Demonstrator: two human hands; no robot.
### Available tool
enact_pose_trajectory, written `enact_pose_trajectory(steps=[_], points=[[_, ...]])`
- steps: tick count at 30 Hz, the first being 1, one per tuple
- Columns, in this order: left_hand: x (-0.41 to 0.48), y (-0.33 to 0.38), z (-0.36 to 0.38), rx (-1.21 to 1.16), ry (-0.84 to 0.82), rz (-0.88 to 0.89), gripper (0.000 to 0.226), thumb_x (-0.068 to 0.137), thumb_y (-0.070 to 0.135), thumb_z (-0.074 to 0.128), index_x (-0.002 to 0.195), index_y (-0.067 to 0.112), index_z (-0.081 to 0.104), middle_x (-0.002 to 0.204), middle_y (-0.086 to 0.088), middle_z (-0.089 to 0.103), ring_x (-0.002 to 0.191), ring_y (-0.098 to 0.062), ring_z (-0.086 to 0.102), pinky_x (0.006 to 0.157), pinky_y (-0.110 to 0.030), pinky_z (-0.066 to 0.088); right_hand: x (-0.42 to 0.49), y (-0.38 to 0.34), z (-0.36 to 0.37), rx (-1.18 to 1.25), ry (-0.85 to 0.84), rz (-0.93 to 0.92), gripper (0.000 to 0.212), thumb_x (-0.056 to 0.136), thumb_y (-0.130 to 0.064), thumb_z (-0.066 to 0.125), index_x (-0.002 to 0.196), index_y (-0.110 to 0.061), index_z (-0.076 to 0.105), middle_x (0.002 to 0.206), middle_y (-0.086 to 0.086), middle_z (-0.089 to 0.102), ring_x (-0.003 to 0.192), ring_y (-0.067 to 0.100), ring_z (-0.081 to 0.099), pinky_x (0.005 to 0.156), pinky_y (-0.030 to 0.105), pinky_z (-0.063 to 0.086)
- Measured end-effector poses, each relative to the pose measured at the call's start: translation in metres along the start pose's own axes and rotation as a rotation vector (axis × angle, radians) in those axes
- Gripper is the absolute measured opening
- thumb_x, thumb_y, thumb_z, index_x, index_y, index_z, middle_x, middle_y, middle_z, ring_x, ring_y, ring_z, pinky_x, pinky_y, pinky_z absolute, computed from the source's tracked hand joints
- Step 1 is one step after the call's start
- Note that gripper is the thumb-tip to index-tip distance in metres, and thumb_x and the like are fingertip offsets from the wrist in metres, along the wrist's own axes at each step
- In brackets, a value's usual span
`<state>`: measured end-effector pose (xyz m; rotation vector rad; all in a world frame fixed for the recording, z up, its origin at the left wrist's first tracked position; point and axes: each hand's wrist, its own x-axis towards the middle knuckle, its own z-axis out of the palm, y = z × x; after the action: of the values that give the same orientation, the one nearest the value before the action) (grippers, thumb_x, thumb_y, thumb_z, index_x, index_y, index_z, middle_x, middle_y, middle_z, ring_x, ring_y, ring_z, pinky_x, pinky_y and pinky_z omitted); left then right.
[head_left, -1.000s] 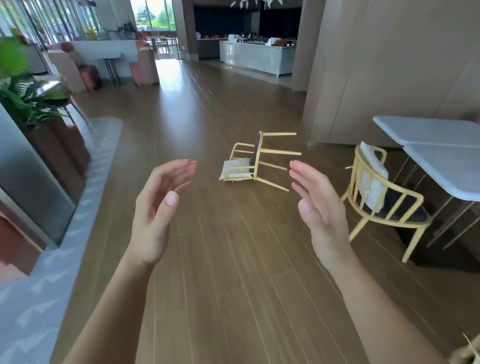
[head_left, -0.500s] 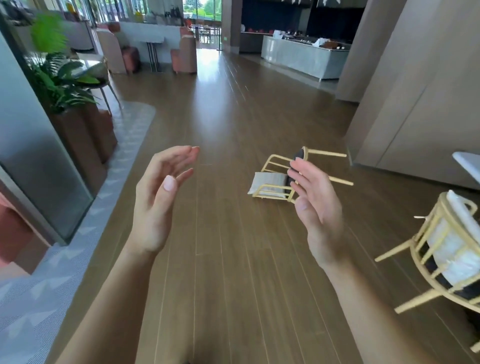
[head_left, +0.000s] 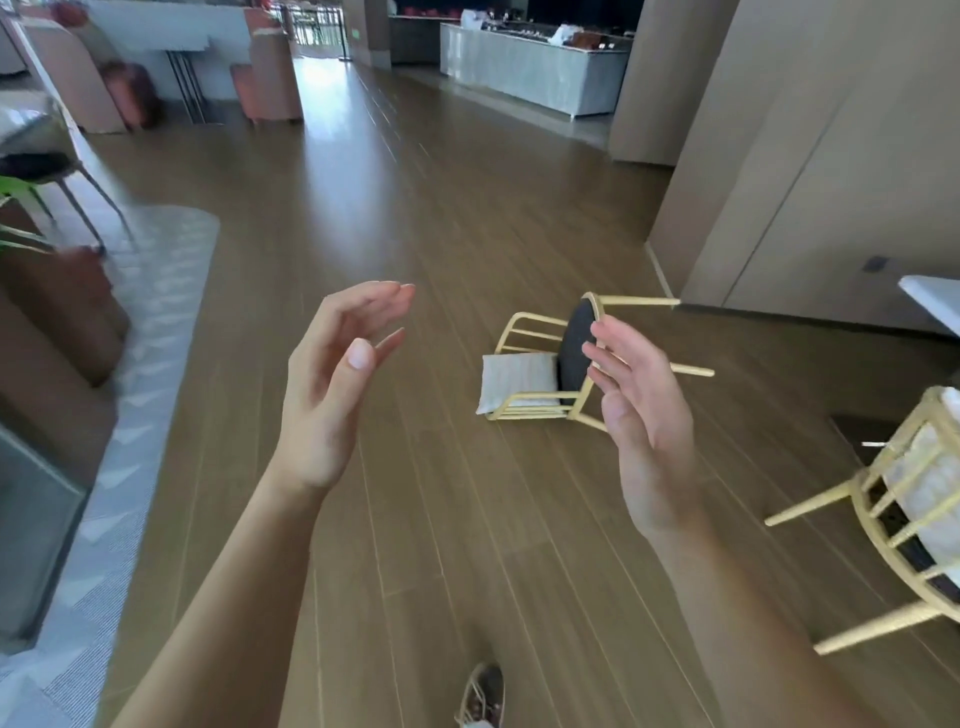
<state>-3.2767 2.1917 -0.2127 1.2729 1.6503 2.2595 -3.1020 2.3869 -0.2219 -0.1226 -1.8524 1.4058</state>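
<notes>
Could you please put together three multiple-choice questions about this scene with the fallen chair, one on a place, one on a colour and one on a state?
1. Where does the tipped chair lie?
A. On a grey rug
B. On the wooden floor
C. On a table top

2. What colour is its frame?
A. Red
B. Pale yellow
C. Blue

3. How are the left hand and the right hand?
A. Both grip the chair
B. One holds a cup
C. Both open, holding nothing

Answers:
1 B: the chair lies on its side on the planks, with its legs pointing sideways.
2 B: its rails and legs are pale yellow around a dark seat.
3 C: the fingers are nearly straight, the palms face each other, and nothing is between them.
</notes>
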Motion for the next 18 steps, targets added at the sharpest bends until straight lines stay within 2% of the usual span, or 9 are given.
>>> enact_pose_trajectory(steps=[4, 9, 18], points=[[0.078, -0.068, -0.015, 0.024, -0.050, -0.004, 0.062, 0.096, 0.071, 0.062, 0.137, 0.025, 0.060, 0.144, -0.005, 0.065, 0.144, -0.034, 0.055, 0.116, -0.050, 0.045, 0.077, 0.065, 0.015, 0.014, 0.049, 0.012, 0.072, 0.090, -0.043, 0.054, 0.149, -0.003, 0.045, 0.154, 0.011, 0.051, 0.142, 0.022, 0.053, 0.118, 0.048, 0.042], [0.190, -0.125, -0.045, 0.072, -0.028, -0.010, 0.062, 0.095, 0.073, 0.061, 0.136, 0.027, 0.061, 0.143, -0.005, 0.066, 0.142, -0.037, 0.056, 0.114, -0.048, 0.046, 0.203, 0.121, 0.047, 0.070, 0.072, 0.016, 0.065, 0.088, -0.045, 0.054, 0.145, -0.015, 0.045, 0.154, 0.011, 0.051, 0.141, 0.021, 0.053, 0.118, 0.047, 0.042], [0.349, -0.234, -0.117, 0.066, 0.015, 0.006, 0.056, 0.097, 0.070, 0.061, 0.137, 0.030, 0.062, 0.144, -0.005, 0.066, 0.143, -0.035, 0.055, 0.113, -0.046, 0.045, 0.381, 0.221, 0.116, 0.067, 0.018, -0.012, 0.065, 0.090, -0.044, 0.053, 0.147, -0.011, 0.045, 0.154, 0.012, 0.052, 0.141, 0.020, 0.054, 0.117, 0.044, 0.044]])
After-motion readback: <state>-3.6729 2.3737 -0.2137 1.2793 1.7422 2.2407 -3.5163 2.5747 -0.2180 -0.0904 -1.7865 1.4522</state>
